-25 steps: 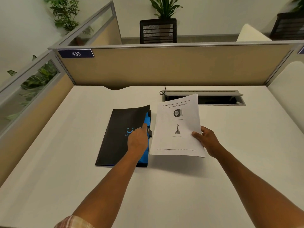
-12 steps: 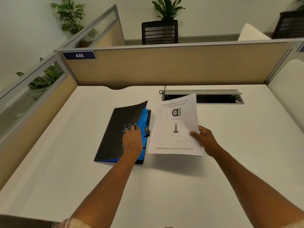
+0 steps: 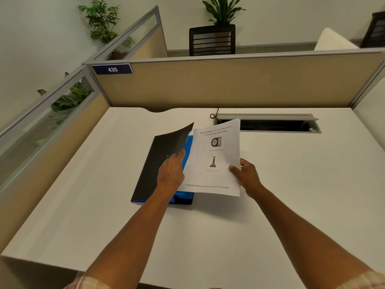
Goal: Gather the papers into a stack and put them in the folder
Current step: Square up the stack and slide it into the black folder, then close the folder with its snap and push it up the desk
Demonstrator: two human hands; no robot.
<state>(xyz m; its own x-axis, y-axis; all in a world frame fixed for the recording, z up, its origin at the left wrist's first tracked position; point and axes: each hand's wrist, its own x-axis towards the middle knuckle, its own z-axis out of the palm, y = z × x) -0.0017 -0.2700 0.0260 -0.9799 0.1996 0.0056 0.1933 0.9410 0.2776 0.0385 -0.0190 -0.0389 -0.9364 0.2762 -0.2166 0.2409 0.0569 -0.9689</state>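
White papers (image 3: 214, 159), top page headed "2.7 Awards and Achievements", pinched at the right edge by right hand (image 3: 246, 176), overlapping the folder (image 3: 158, 163). Left hand (image 3: 171, 174) grips its lifted black cover. Partition tag (image 3: 112, 69): "435".

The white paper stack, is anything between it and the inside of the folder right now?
Only the folder's black front cover, partly lifted by the left hand. The white paper stack, in the right hand, overlaps the exposed blue interior.

Black folder (image 3: 158, 163) with blue inside and pale blue cover mark, white papers (image 3: 214, 159) printed in black just right of the folder, white desk (image 3: 208, 236), beige partition (image 3: 229, 82) behind the folder, navy sign (image 3: 112, 69) with white 435
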